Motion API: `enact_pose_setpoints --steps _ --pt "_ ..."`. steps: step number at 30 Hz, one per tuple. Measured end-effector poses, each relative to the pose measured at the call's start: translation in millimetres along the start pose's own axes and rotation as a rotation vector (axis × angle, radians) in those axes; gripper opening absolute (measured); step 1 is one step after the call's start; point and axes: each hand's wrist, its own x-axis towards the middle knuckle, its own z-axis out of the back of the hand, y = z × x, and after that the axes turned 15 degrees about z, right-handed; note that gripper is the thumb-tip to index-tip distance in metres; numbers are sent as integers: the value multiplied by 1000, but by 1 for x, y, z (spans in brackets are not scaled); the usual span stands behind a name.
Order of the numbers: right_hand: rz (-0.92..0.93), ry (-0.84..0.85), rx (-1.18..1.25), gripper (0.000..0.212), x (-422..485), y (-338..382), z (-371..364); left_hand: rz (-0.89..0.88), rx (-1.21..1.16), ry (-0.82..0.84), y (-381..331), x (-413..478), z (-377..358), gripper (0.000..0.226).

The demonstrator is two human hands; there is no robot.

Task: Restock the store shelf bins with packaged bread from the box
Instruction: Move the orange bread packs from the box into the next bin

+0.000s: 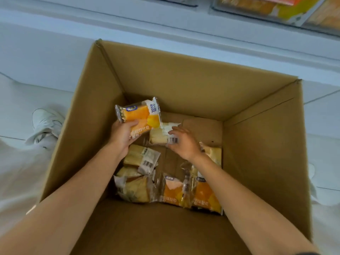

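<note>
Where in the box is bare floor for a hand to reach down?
Bare cardboard shows at the far right corner, beyond the right hand, and in a strip mid-floor between packets. The near edge is crowded.
</note>
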Motion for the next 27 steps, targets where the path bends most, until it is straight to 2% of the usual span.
enact_pose_setpoints --steps 3,8,10,12,16,20,22,24,26,27 --pt "101 113 -258 67 9 -16 -28 19 -26 -54 4 16 3 24" --pt "180 87 -404 40 9 -28 -29 43 -26 -78 10 23 2 34" --pt "225 -8 -403 27 2 -25 -11 44 -11 -76 12 20 -1 31" --pt "191 -117 -329 20 -10 -8 21 40 -20 -68 11 10 -7 29" --pt "57 -137 -30 24 -39 37 97 -22 -13 -21 2 -23 -15 30" --pt "-19 -178 273 22 -63 82 154 -53 134 188 -5 -68 -17 29" --pt "-60 -228 371 26 -72 108 169 -74 256 340 -9 -104 -27 43" --pt "-115 -294 462 24 -80 129 179 -107 374 435 -13 -141 -41 78" --pt "-134 -345 485 25 -85 145 190 -146 436 432 -20 -173 -52 107" --pt "-127 -367 476 25 -88 153 196 -177 436 413 -24 -183 -54 110"
